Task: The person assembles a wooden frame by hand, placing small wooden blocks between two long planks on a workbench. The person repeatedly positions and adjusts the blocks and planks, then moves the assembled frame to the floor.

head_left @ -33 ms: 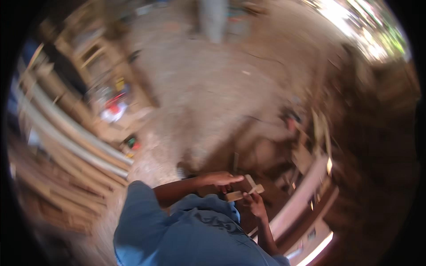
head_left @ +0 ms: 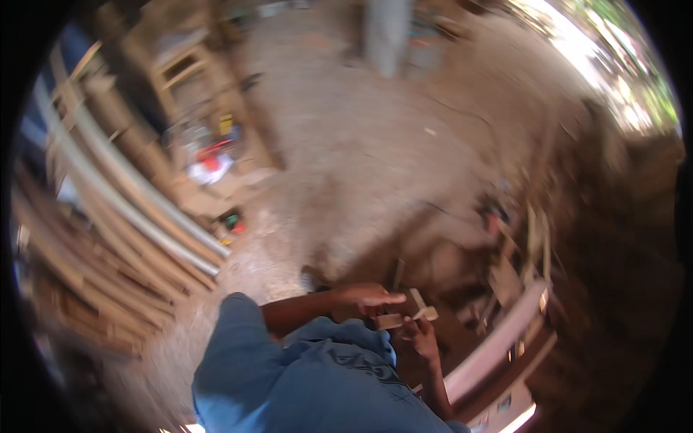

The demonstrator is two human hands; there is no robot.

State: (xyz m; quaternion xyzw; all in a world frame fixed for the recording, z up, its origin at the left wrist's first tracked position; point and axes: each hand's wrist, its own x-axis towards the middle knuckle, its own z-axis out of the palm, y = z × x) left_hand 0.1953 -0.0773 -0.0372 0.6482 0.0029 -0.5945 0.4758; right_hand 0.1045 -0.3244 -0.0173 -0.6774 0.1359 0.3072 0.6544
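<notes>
My left hand (head_left: 367, 294) reaches in from the left with its index finger stretched out. Its lower fingers are bent, seemingly around the end of a small pale wooden block (head_left: 390, 322), though blur hides the exact grip. Close by on the right, my right hand (head_left: 421, 337) is closed on a pale wooden crosspiece (head_left: 426, 312), made of a short stick and a small block meeting at an angle. The block and the crosspiece lie almost end to end between my hands. I cannot tell whether they are joined.
Long planks (head_left: 130, 268) and pale grey lengths (head_left: 137, 191) are stacked at the left. Beyond them a wooden stand (head_left: 249, 141) carries red, white and yellow items. A long board (head_left: 498, 339) slants at the lower right, beside wood scraps (head_left: 507, 281). A grey post (head_left: 388, 40) stands far off.
The whole scene has shifted right and slightly down in the picture as my head turned. Both hands and the wood pieces keep nearly the same places relative to each other.
</notes>
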